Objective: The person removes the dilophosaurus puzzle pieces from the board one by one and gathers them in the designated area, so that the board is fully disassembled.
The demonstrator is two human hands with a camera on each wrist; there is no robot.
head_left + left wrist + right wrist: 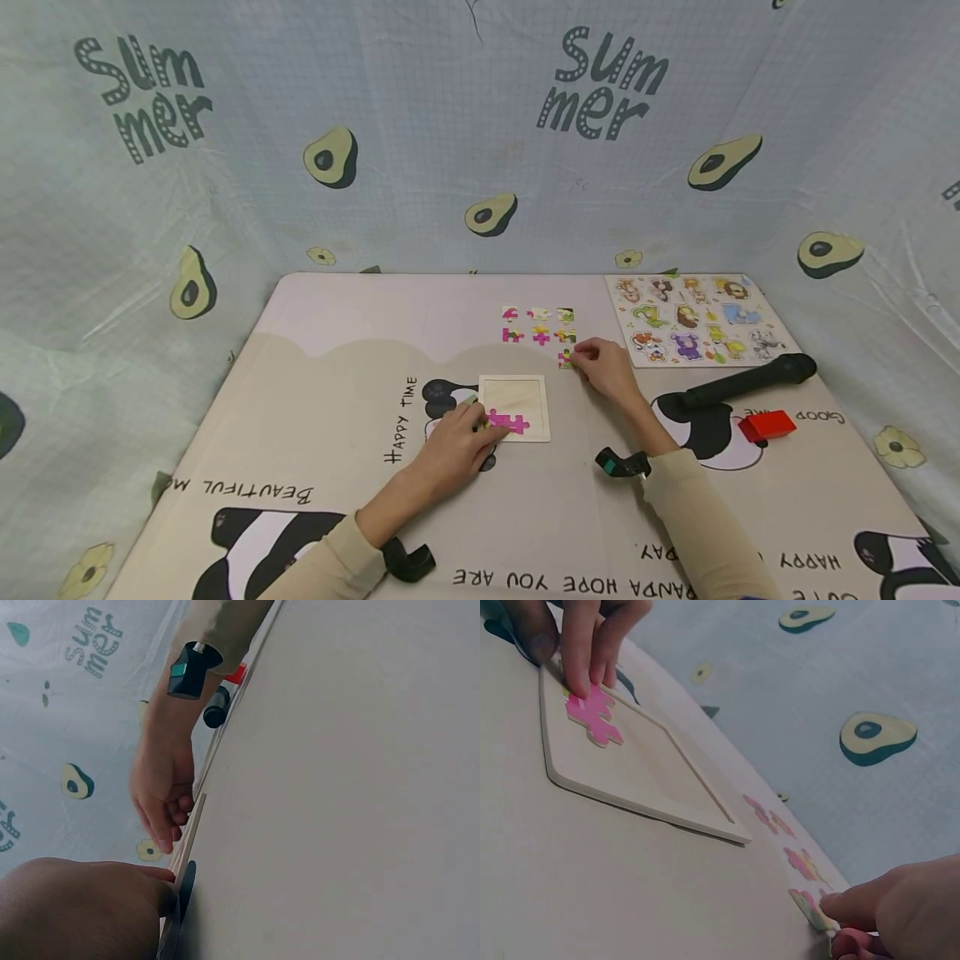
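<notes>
A square wooden puzzle tray (545, 392) lies on the table. Joined pink jigsaw pieces (517, 423) sit in its near part. My left hand (450, 442) holds the tray by its left edge, the thumb at the rim and a fingertip on the pink pieces. Beyond the tray, to the right, my right hand (603, 367) pinches a jigsaw piece (565, 358) at the table surface. In the right wrist view, this multicoloured piece (810, 909) is tilted up on its edge beside the fingertips. The left palm's underside is hidden.
Several loose jigsaw pieces (540, 335) lie in rows behind the tray. An animal picture board (697, 321) is at the back right. Nearer lie a black rod-like object (750, 382) and a red block (767, 426). Patterned cloth walls (420, 100) stand around the table.
</notes>
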